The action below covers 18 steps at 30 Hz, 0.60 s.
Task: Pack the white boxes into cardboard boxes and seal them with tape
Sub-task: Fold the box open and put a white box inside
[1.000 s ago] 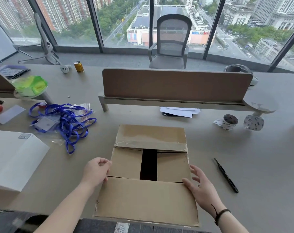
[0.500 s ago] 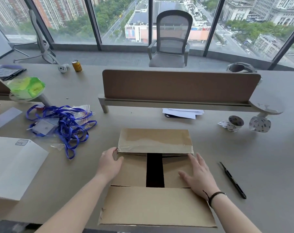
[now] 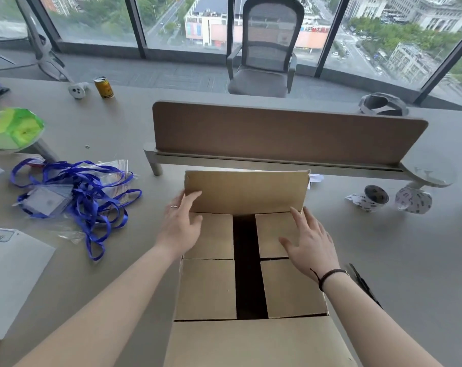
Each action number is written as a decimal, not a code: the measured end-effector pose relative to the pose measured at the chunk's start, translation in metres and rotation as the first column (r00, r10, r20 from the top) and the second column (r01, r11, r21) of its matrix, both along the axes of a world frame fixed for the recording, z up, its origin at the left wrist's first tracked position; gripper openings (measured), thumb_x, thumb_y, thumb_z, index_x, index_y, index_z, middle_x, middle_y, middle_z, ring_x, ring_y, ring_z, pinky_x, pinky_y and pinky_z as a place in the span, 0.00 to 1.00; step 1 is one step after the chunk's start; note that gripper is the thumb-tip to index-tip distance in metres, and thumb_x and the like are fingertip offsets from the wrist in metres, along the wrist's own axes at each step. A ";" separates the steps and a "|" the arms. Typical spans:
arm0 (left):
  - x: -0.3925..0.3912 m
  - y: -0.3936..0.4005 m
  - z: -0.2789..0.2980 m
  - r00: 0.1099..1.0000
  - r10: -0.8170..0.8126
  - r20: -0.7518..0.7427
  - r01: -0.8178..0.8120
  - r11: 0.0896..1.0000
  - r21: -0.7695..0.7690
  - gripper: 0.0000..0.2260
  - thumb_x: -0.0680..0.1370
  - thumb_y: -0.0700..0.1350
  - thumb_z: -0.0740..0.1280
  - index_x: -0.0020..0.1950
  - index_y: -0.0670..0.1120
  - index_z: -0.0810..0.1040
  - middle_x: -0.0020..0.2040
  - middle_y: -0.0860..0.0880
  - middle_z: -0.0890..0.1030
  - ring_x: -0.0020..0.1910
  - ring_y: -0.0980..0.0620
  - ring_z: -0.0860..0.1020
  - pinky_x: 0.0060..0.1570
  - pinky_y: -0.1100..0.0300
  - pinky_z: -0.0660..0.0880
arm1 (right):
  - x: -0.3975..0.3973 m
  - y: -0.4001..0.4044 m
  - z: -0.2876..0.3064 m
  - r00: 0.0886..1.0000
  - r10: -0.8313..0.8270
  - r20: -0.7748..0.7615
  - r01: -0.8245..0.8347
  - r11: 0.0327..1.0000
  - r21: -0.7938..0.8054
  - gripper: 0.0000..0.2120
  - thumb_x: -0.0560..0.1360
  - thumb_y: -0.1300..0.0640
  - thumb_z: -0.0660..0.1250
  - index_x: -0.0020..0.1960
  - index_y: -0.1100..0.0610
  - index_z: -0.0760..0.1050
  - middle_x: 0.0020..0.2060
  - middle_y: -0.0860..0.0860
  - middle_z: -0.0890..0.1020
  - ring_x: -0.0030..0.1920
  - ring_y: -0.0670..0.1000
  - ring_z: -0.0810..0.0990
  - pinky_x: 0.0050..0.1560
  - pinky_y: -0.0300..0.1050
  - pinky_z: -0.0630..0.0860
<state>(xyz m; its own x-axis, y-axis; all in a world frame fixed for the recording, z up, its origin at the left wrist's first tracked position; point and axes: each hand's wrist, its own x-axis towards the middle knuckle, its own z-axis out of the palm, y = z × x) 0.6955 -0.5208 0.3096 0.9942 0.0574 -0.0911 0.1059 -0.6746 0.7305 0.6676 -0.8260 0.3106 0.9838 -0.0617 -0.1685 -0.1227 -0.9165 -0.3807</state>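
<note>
A brown cardboard box (image 3: 206, 287) stands on the grey desk right in front of me. Its two inner flaps lie folded down with a dark gap between them. The far flap (image 3: 247, 192) stands upright and the near flap lies open toward me. My left hand (image 3: 179, 226) touches the far flap's left edge with straight fingers. My right hand (image 3: 310, 247) lies flat on the right inner flap, fingertips near the base of the far flap. A white box (image 3: 13, 274) sits at the left edge. Two patterned tape rolls (image 3: 375, 197) lie at the right.
A brown desk divider (image 3: 277, 133) runs just behind the box. Tangled blue lanyards (image 3: 79, 192) with plastic bags lie to the left. A black pen (image 3: 362, 282) lies right of my right wrist. A yellow can (image 3: 104, 87) and an office chair (image 3: 264, 49) are farther back.
The far flap has swung from lying over the opening to standing upright. Both hands moved forward along the box toward that flap, and the view has come closer.
</note>
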 end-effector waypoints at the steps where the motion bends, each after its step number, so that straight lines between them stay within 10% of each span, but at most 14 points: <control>1: 0.006 0.001 -0.004 0.998 -0.025 -0.049 0.027 0.999 0.037 0.28 0.81 0.46 0.64 0.79 0.62 0.60 0.82 0.51 0.53 0.80 0.49 0.51 0.75 0.49 0.57 | 0.001 0.001 -0.004 0.999 -0.009 -0.050 0.007 0.999 -0.039 0.37 0.78 0.40 0.64 0.81 0.42 0.50 0.83 0.50 0.50 0.81 0.53 0.54 0.77 0.52 0.57; 10: 0.027 0.001 -0.026 0.935 -0.060 -0.350 0.115 0.984 0.139 0.31 0.82 0.59 0.60 0.81 0.59 0.50 0.83 0.50 0.46 0.82 0.45 0.42 0.77 0.44 0.54 | -0.010 0.003 -0.026 0.971 -0.094 -0.222 0.112 0.991 0.070 0.38 0.79 0.38 0.64 0.81 0.39 0.47 0.82 0.50 0.47 0.81 0.57 0.54 0.76 0.56 0.63; 18: -0.002 -0.038 -0.012 0.972 -0.170 -0.163 0.228 0.857 0.463 0.38 0.78 0.66 0.59 0.82 0.55 0.45 0.79 0.45 0.28 0.79 0.42 0.30 0.78 0.42 0.39 | -0.023 0.053 -0.019 0.966 0.250 -0.061 -0.257 0.938 -0.234 0.38 0.74 0.29 0.60 0.80 0.42 0.56 0.82 0.54 0.40 0.81 0.58 0.37 0.78 0.58 0.35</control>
